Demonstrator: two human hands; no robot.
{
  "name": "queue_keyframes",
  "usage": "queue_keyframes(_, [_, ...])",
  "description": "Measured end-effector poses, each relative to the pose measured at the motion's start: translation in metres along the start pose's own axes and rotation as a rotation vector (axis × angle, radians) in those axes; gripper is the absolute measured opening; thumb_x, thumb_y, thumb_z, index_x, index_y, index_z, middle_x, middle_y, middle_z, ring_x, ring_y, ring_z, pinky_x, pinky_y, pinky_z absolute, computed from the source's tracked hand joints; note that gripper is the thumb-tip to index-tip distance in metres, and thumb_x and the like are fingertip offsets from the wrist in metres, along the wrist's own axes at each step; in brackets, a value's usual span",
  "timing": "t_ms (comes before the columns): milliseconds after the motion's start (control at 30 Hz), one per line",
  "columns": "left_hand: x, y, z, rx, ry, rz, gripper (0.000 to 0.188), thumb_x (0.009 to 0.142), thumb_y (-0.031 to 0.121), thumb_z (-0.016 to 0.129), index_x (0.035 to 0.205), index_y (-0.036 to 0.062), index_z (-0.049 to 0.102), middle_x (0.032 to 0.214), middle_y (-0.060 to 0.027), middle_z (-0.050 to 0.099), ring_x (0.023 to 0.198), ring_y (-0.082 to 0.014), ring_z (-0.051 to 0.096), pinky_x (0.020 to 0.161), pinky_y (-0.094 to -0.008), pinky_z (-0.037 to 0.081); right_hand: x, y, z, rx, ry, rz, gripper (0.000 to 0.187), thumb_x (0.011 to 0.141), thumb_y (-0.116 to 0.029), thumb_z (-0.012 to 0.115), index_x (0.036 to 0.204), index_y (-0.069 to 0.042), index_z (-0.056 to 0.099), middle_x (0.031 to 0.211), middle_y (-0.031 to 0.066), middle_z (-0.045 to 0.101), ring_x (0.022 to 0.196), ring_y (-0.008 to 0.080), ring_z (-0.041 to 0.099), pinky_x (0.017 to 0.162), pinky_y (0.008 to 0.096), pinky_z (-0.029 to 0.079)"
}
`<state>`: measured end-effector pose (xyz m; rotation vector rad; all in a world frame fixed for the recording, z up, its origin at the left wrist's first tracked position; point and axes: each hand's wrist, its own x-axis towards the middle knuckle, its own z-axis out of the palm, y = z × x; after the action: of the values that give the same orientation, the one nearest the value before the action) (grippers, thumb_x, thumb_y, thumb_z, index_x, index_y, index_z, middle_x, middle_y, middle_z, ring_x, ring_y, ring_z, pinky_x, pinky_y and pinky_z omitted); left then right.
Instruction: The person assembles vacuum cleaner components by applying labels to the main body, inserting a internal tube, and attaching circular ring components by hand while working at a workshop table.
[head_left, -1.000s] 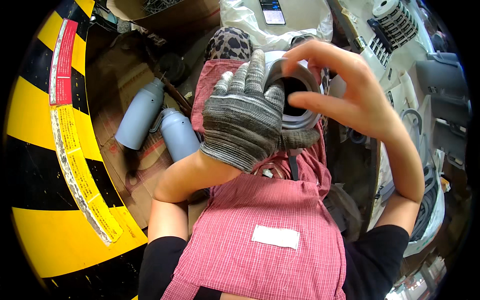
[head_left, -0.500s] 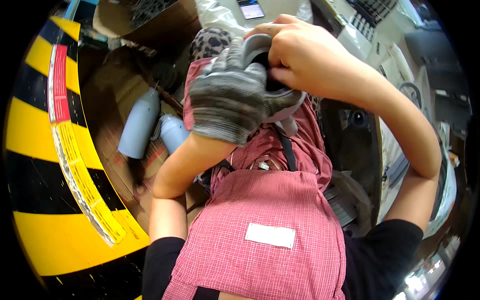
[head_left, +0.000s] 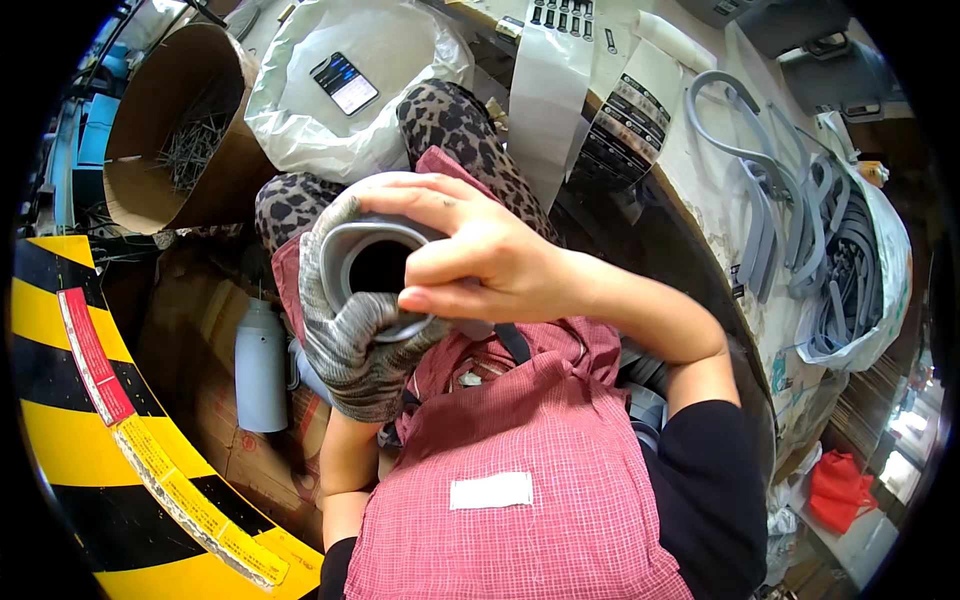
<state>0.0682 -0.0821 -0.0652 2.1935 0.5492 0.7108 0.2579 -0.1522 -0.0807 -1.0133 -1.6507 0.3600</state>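
Left hand (head_left: 360, 345), in a grey-and-white striped knitted glove, is wrapped around the near-left side of a grey cylindrical vessel with a thick round rim (head_left: 347, 243) — grasping it, the gloved thumb hooked over the near edge of the mouth. The vessel sits at lap height, in front of the person's body, its dark round opening facing up toward the camera. Right hand (head_left: 490, 245), bare, is at the right side of the same mouth: index finger stretched across the far rim, the other fingers bent, thumb tip over the near-right part of the opening; cannot tell whether it pinches anything. Beneath and behind the vessel: leopard-print trousers (head_left: 455, 125) and a pink checked apron (head_left: 520, 430) with a white rectangular patch. To the left, a blue-grey cylindrical bottle (head_left: 262, 370) stands or lies on brown cardboard (head_left: 250, 465) — which of the two cannot be told; a second blue-grey piece is mostly hidden behind the glove. Beyond the knees, a dark smartphone with a lit screen (head_left: 345, 84) rests inside the rim of a white plastic bag (head_left: 285, 135), just beside a brown cardboard box (head_left: 120, 110) holding thin metal rods (head_left: 205, 150). On the right, the pale worktop (head_left: 710, 205) carries black-printed label sheets (head_left: 628, 125) and curved grey strips (head_left: 765, 240), near a translucent bag of grey loops (head_left: 885, 260).
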Motion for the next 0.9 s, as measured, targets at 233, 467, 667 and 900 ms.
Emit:
queue_keyframes(233, [0.024, -0.028, -0.071, 0.107, 0.175, 0.324, 0.042, 0.077, 0.023, 0.085, 0.11, 0.0112, 0.063, 0.138, -0.0176, 0.055, 0.124, -0.0357, 0.056, 0.103, -0.0507, 0.048, -0.079, -0.004, -0.087, -0.323, 0.556, 0.442, 0.021, 0.1, -0.013, 0.061, 0.118, -0.004, 0.067, 0.121, 0.0132, 0.067, 0.112, 0.0287, 0.063, 0.099, 0.0392, 0.048])
queue_keyframes(467, [0.137, -0.098, -0.085, -0.793, 0.003, -0.538, 0.06, 0.094, 0.044, 0.069, 0.138, 0.0052, 0.058, 0.12, -0.0096, 0.069, 0.102, -0.0235, 0.067, 0.092, -0.039, 0.054, -0.179, 0.079, -0.188, -1.313, 0.517, 0.894, 0.06, 0.087, -0.033, 0.077, 0.142, -0.022, 0.057, 0.13, 0.0052, 0.066, 0.126, 0.0284, 0.051, 0.107, 0.0399, 0.04])
queue_keyframes(667, [0.14, -0.209, 0.003, -0.955, -0.044, -0.77, 0.054, 0.096, 0.047, 0.067, 0.133, 0.0078, 0.06, 0.12, -0.0076, 0.067, 0.108, -0.0189, 0.063, 0.096, -0.033, 0.052, -0.187, 0.105, -0.215, -0.911, 0.643, 0.879, 0.062, 0.08, -0.022, 0.082, 0.139, -0.032, 0.062, 0.116, 0.0024, 0.071, 0.103, 0.0218, 0.056, 0.099, 0.037, 0.044])
queue_keyframes(900, [0.081, -0.171, 0.022, 0.174, 0.058, 0.024, 0.06, 0.103, 0.033, 0.055, 0.151, 0.0006, 0.038, 0.15, -0.0188, 0.045, 0.136, -0.0338, 0.048, 0.112, -0.0405, 0.041, -0.182, 0.093, -0.205, -0.346, 0.988, 0.856, 0.028, 0.084, -0.006, 0.079, 0.112, -0.003, 0.077, 0.095, 0.0016, 0.073, 0.084, 0.0078, 0.065, 0.079, 0.0237, 0.053])
